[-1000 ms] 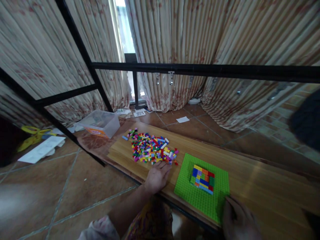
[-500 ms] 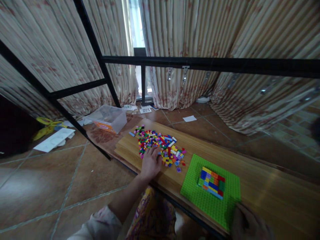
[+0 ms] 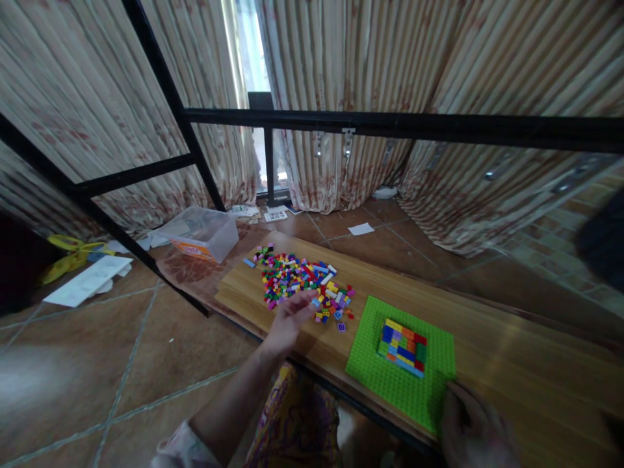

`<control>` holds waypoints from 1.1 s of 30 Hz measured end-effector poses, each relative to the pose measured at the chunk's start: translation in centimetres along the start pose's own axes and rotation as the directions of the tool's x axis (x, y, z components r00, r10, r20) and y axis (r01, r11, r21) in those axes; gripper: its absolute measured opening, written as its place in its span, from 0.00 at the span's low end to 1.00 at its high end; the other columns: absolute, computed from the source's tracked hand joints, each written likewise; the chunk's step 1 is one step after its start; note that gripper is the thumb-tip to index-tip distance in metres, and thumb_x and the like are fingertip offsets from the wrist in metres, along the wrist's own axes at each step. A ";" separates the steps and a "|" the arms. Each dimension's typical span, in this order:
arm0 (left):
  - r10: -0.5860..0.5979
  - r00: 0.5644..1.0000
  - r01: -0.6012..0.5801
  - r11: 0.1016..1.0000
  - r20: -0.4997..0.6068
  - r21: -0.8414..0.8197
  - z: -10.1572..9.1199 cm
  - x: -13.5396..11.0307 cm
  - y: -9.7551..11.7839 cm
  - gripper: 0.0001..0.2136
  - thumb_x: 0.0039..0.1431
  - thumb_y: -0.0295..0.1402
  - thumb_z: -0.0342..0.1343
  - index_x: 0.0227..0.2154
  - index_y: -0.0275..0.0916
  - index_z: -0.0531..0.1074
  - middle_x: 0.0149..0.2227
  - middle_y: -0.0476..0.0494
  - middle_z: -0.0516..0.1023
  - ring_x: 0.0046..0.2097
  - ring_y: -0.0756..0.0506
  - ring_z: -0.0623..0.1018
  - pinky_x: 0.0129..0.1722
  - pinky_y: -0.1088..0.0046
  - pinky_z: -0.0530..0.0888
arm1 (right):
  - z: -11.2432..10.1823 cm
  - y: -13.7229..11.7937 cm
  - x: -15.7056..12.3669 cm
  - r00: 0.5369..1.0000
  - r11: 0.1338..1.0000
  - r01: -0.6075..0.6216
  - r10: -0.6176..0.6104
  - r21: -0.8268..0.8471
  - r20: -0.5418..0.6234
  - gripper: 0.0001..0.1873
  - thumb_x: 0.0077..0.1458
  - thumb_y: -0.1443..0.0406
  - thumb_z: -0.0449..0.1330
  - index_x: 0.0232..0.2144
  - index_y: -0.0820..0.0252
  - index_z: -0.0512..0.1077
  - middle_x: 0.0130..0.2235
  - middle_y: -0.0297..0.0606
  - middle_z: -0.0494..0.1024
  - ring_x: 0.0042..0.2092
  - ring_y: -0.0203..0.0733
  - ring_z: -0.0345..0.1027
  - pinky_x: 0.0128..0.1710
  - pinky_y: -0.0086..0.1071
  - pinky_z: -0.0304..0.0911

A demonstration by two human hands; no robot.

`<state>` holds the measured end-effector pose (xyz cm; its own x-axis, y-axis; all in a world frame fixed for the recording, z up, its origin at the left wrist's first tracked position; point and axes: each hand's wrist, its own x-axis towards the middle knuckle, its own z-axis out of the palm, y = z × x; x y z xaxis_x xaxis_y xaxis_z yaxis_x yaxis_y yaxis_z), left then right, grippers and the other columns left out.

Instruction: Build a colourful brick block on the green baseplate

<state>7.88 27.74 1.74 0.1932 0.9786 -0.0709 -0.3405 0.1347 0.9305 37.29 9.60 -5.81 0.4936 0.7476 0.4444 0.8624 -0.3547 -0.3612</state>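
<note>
My left hand (image 3: 287, 320) is just above the near side of a pile of small building bricks (image 3: 292, 279). Pinched between its thumb and fingertips is a small light blue brick (image 3: 316, 303). To the right lies a green studded baseplate (image 3: 365, 357), flat on the wooden board. A low block of multicoloured bricks (image 3: 403, 349) is built on its middle, in yellow, blue, orange, red and green. My right hand (image 3: 472, 422), in shadow, grips the baseplate's right edge with curled fingers. Its fingertips are hard to make out.
The bricks and baseplate rest on a long wooden board (image 3: 517, 383). Beyond its left end stands a clear plastic bin (image 3: 214, 237) with an orange label. A black metal frame (image 3: 390, 123) runs in front of striped curtains (image 3: 312, 169). Papers (image 3: 361, 229) lie on the tiled floor.
My left hand has lifted slightly from the pile, and a light blue brick now shows in its fingertips. The right hand stays at the baseplate's edge. The whole view has shifted a little.
</note>
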 end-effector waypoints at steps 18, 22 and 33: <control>-0.339 0.915 0.387 0.889 0.219 -0.243 6.0 -6.6 1.5 0.17 0.48 0.37 0.69 0.39 0.33 0.77 0.32 0.42 0.80 0.34 0.50 0.78 0.38 0.75 0.74 | -5.2 -16.9 2.7 0.960 0.762 0.075 -0.230 0.644 0.160 0.18 0.58 0.56 0.59 0.50 0.53 0.72 0.48 0.41 0.76 0.49 0.45 0.70 0.48 0.41 0.67; -0.347 0.923 0.376 0.905 0.165 -0.201 6.1 -7.1 1.9 0.19 0.46 0.39 0.69 0.38 0.33 0.77 0.34 0.41 0.80 0.33 0.50 0.77 0.35 0.76 0.74 | -4.6 -17.1 2.2 0.953 0.796 0.183 -0.287 0.577 0.094 0.17 0.60 0.57 0.57 0.49 0.54 0.72 0.47 0.42 0.76 0.49 0.47 0.69 0.49 0.43 0.66; -0.422 0.881 0.449 0.889 0.216 -0.093 5.5 -7.6 1.5 0.19 0.45 0.44 0.69 0.30 0.31 0.77 0.29 0.43 0.78 0.28 0.52 0.75 0.33 0.77 0.73 | -4.3 -16.9 1.4 0.931 0.781 0.237 -0.353 0.578 0.095 0.18 0.60 0.58 0.57 0.52 0.53 0.71 0.46 0.43 0.76 0.47 0.47 0.70 0.48 0.42 0.68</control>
<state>10.96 19.69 5.60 0.5126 0.7713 -0.3773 -0.3020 0.5732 0.7617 23.90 14.19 4.37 0.1446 0.8745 0.4629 0.7252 0.2246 -0.6508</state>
